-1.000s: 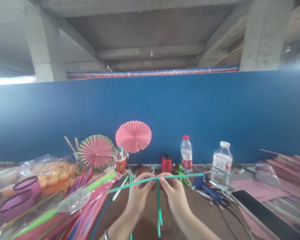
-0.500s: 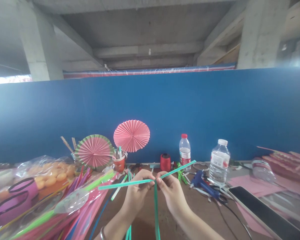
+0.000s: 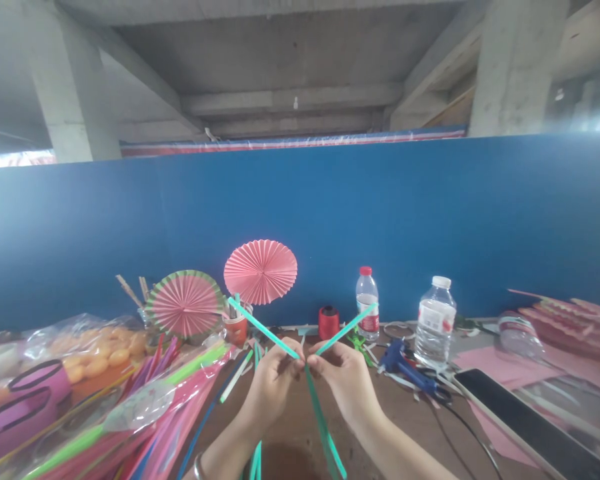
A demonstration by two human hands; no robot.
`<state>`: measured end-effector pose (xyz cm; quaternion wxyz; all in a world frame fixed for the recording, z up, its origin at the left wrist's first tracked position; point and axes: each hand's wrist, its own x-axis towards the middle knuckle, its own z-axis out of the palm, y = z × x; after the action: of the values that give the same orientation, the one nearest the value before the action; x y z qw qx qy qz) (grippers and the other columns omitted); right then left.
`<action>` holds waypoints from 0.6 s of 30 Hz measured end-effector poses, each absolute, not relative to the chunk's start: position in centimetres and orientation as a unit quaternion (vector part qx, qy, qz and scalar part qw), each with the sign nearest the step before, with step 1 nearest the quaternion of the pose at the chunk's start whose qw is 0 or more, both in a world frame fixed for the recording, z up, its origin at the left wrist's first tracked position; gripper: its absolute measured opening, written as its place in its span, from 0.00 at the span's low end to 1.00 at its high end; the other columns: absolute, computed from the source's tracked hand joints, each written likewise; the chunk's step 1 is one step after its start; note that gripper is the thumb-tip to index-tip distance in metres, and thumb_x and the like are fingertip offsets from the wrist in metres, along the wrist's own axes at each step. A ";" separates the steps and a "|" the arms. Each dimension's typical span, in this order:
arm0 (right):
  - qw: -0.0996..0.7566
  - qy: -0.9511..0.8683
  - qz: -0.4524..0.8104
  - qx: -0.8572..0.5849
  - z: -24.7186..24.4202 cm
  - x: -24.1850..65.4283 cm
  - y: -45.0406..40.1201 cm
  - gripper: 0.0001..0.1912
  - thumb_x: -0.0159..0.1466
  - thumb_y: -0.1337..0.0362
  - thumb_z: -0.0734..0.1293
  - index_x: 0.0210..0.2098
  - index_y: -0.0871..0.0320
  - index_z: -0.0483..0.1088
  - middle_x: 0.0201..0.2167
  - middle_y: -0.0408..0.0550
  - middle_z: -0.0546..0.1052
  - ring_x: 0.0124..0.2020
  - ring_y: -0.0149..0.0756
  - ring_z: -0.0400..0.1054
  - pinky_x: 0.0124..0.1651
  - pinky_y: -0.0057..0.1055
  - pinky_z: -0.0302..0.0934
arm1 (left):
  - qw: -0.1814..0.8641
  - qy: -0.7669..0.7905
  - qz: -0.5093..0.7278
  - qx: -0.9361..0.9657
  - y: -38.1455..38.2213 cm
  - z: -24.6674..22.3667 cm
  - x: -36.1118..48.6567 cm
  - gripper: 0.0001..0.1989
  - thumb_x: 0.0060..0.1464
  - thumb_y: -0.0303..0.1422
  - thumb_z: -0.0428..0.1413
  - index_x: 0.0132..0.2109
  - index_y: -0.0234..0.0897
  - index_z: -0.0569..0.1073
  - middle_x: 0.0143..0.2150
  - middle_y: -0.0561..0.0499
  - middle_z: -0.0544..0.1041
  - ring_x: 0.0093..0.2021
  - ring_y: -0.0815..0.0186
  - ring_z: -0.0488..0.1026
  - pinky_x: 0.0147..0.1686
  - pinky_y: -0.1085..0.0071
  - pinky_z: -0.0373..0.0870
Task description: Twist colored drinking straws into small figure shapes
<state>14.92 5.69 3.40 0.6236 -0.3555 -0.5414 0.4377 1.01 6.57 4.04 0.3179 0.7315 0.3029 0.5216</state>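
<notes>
My left hand [image 3: 274, 379] and my right hand [image 3: 344, 380] meet above the table, thumbs and fingers pinched together at the crossing of some teal-green pipe cleaners [image 3: 261, 327]. One end slants up past the left hand, another up past the right. From the pinch point, two lengths hang down between my wrists, spread slightly at the bottom. How they join is hidden behind my fingertips. More teal pipe cleaners [image 3: 255, 460] lie on the table beneath my left forearm.
Left lie clear bags of colourful pipe cleaners [image 3: 145, 407] and orange balls [image 3: 97, 357]. Pink pleated paper fans [image 3: 261, 272] stand behind. On the right are a red spool [image 3: 329, 324], water bottles [image 3: 436, 323], a blue glue gun [image 3: 410, 369] with its cord, and a phone [image 3: 523, 417].
The left pipe cleaner end has swung from nearly level to slanting up, and the right end has steepened. The hanging lengths have swung rightward and spread apart at the bottom.
</notes>
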 end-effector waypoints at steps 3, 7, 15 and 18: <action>0.631 -0.484 0.516 -0.318 3.2 14.9 6.0 0.12 0.48 0.59 0.70 0.28 0.61 0.71 0.21 0.44 0.73 0.23 0.34 0.66 0.30 0.30 0.61 | 0.360 0.303 0.509 0.720 6.8 4.0 0.9 0.08 0.54 0.35 0.48 0.31 0.36 0.65 0.24 0.56 0.62 0.25 0.70 0.60 0.28 0.75 0.58; 0.602 -0.502 0.547 -0.295 3.5 15.5 6.4 0.12 0.48 0.61 0.71 0.30 0.60 0.69 0.21 0.43 0.73 0.22 0.32 0.66 0.29 0.29 0.62 | 0.407 0.291 0.481 0.720 7.2 4.5 0.5 0.09 0.53 0.36 0.49 0.30 0.34 0.65 0.24 0.56 0.62 0.26 0.71 0.60 0.28 0.75 0.57; 0.560 -0.610 0.469 -0.309 4.8 16.5 6.1 0.06 0.49 0.65 0.70 0.24 0.60 0.69 0.19 0.40 0.70 0.22 0.28 0.62 0.28 0.24 0.58 | 0.482 0.303 0.388 0.724 7.1 5.0 0.0 0.09 0.47 0.36 0.55 0.29 0.32 0.71 0.25 0.54 0.65 0.28 0.70 0.61 0.30 0.75 0.58; 0.541 -0.638 0.435 -0.333 4.8 16.4 5.8 0.05 0.49 0.65 0.70 0.23 0.60 0.69 0.19 0.40 0.70 0.23 0.29 0.62 0.28 0.24 0.58 | 0.464 0.329 0.357 0.741 7.2 4.9 -0.4 0.08 0.45 0.34 0.57 0.28 0.32 0.73 0.27 0.52 0.68 0.30 0.68 0.64 0.32 0.73 0.60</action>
<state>16.36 5.83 4.82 0.5407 -0.3334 -0.6384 0.4347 -0.36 7.21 4.95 0.4638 0.7411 0.3286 0.3574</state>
